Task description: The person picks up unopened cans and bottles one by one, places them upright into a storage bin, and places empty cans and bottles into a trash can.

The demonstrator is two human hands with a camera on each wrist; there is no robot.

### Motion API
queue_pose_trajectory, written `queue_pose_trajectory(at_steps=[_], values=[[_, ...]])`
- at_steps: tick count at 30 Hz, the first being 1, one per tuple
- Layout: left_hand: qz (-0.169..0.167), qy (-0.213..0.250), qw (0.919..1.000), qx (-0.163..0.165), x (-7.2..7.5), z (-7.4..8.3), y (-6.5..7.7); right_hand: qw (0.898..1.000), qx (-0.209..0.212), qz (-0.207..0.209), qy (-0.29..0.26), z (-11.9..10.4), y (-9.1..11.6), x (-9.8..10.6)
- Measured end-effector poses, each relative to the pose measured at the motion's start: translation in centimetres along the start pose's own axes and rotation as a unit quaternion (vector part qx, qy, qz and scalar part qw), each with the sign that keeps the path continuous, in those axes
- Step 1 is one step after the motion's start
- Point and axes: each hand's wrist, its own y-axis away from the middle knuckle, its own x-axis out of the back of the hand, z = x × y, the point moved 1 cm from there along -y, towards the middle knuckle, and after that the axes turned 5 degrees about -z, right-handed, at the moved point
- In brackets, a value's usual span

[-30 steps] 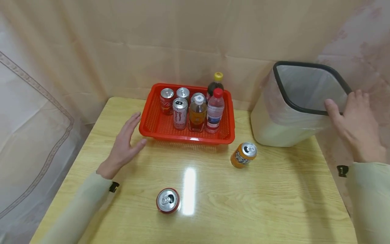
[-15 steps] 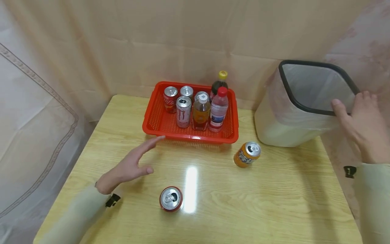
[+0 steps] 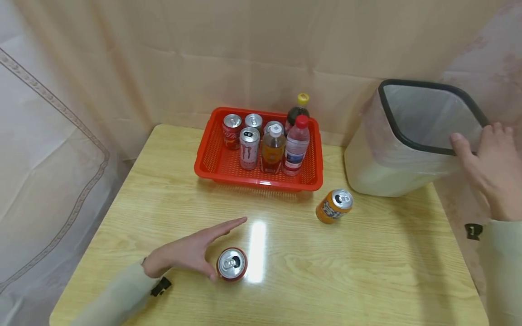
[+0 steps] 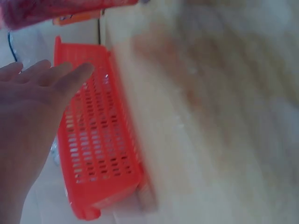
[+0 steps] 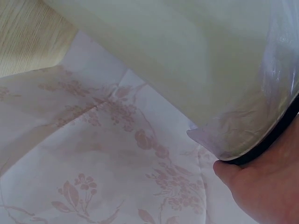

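My left hand [image 3: 195, 249] is spread around the left side of a red drink can [image 3: 231, 264] that stands upright on the table. Its thumb is beside the can and the straight fingers reach past the far side; I cannot tell whether they touch it. In the left wrist view the hand [image 4: 28, 107] has extended fingers, with the can's red side [image 4: 56, 10] at the top edge. At the right, my right hand [image 3: 493, 170] grips the black rim of a trash bin [image 3: 379, 158] lined with a clear bag. The right wrist view shows that hand [image 5: 266, 182] at the rim.
A red plastic basket [image 3: 261, 182] at the back holds several cans and bottles. An orange soda can [image 3: 333, 206] stands between basket and bin. Curtain cloth [image 3: 261, 50] hangs behind the table [image 3: 310, 280].
My left hand has moved from beside the basket down and right to the red can. The right hand has stayed on the bin's rim. The head view has shifted slightly.
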Motion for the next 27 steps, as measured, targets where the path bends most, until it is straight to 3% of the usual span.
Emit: queue_pose_trajectory(at_steps=[8, 14, 20, 27], values=[[-0.018, -0.003, 0.9994, 0.029, -1.7, -0.5, -0.3, 1.000, 0.005, -0.001, -0.001, -0.1, 0.0, 0.1], [-0.014, -0.034, 0.9993, -0.002, -2.3, -0.7, -1.0, 1.000, 0.001, 0.006, -0.004, 0.1, -0.2, 0.0], [-0.016, -0.002, 0.9998, 0.007, -2.1, -0.3, -1.5, 1.000, -0.003, -0.008, -0.006, 0.1, -0.3, 0.0], [0.026, -0.007, 0.9996, -0.009, -0.9, 0.5, -2.8, 1.000, 0.009, -0.008, -0.008, 0.2, -0.3, 0.1]])
